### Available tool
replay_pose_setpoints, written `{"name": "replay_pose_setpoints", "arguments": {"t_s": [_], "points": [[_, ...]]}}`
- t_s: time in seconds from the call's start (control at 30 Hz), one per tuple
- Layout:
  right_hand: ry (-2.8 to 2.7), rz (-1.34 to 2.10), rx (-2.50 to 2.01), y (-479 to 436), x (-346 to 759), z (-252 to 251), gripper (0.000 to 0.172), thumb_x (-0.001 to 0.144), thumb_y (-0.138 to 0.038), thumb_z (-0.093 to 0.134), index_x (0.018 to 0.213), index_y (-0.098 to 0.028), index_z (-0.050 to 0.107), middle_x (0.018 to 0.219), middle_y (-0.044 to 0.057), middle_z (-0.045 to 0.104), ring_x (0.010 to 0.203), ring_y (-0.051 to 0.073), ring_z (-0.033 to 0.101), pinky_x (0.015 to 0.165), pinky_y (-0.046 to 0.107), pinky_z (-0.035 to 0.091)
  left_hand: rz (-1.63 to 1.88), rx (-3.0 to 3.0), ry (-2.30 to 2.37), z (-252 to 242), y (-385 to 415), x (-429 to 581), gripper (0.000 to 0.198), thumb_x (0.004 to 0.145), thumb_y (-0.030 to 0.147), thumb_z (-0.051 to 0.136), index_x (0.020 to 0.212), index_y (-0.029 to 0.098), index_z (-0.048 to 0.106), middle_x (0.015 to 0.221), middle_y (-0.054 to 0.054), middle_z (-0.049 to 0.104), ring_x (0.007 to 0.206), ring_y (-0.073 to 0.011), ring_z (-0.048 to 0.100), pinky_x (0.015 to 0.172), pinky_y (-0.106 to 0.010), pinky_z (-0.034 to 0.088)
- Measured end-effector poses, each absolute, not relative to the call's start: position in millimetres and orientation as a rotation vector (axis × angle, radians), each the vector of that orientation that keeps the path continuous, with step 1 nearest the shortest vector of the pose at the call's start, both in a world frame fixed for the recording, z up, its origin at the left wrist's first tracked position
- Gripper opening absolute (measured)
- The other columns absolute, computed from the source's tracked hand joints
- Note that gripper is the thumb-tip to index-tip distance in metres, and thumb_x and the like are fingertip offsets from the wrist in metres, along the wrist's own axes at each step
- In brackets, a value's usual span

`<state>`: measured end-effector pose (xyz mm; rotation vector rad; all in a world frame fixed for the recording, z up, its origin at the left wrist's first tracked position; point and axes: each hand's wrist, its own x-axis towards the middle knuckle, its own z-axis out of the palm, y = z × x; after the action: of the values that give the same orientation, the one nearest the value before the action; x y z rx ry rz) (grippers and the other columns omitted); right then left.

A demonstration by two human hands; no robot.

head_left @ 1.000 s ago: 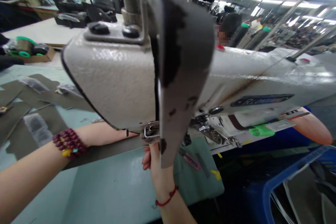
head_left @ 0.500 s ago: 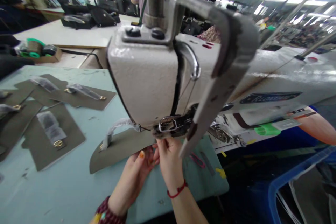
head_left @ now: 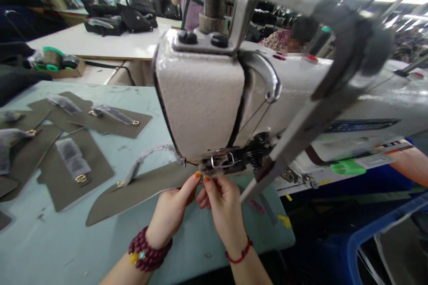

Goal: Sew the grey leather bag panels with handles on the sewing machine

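My left hand (head_left: pixel 172 209) pinches the near edge of a flat olive-grey panel (head_left: pixel 133 193), thumb on top. The panel looks like a leather bag piece, with a plastic-wrapped strap (head_left: pixel 140 162) and a gold buckle on it. Its right end lies below the head of a white sewing machine (head_left: pixel 200 98). Close beside the left thumb, my right hand (head_left: pixel 222 209) is closed with thumb and fingers pinched at the panel's edge by the presser area. The machine head hides the panel's far right part, and the fingers cover what is between them.
Several similar panels (head_left: pixel 73 173) with wrapped straps lie on the pale green table (head_left: pixel 60 249) at left. Pink snips (head_left: pixel 257 206) rest right of my hands. A blue bin (head_left: pixel 351 249) stands at lower right. Co-workers (head_left: pixel 192 2) are behind the machine.
My left hand has shifted its thumb up beside the right thumb at the panel's edge. The panel's left end has swung toward me and leftward. The view has turned slightly.
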<state>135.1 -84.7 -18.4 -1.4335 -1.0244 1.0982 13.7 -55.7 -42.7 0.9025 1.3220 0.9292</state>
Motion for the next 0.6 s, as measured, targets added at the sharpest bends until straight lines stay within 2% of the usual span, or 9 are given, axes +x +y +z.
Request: {"name": "replay_pose_setpoints", "arguments": {"t_s": [0.17, 0.43, 0.6], "points": [[-0.982, 1.131, -1.446, -84, 135, -15, 0.036, 0.095, -0.037, 0.051, 0.065, -0.018, 0.055, 0.051, 0.000, 0.059, 0.044, 0.010, 0.055, 0.046, 0.018, 0.041, 0.826, 0.854, 1.290, -47, -55, 16, 0.048, 0.074, 0.056, 0.070, 0.048, 0.018, 0.055, 0.044, 0.003, 0.044, 0.046, -0.0127, 0.041, 0.047, -0.027, 0.034], [-1.006, 1.081, -1.492, -76, 135, -19, 0.036, 0.093, -0.039, 0.053, 0.064, -0.017, 0.056, 0.051, 0.000, 0.060, 0.041, 0.010, 0.055, 0.044, 0.016, 0.042, 0.881, 0.807, 1.294, -56, -46, 19, 0.049, 0.070, 0.054, 0.072, 0.045, 0.020, 0.047, 0.045, 0.005, 0.038, 0.047, -0.0110, 0.036, 0.049, -0.027, 0.034], [-1.011, 1.125, -1.457, -80, 135, -25, 0.036, 0.094, -0.041, 0.052, 0.068, -0.017, 0.058, 0.050, 0.000, 0.061, 0.039, 0.009, 0.055, 0.042, 0.015, 0.041, 0.905, 0.778, 1.318, -53, -41, 19, 0.052, 0.068, 0.054, 0.074, 0.044, 0.020, 0.043, 0.046, 0.006, 0.036, 0.048, -0.0093, 0.032, 0.047, -0.025, 0.030]]}}
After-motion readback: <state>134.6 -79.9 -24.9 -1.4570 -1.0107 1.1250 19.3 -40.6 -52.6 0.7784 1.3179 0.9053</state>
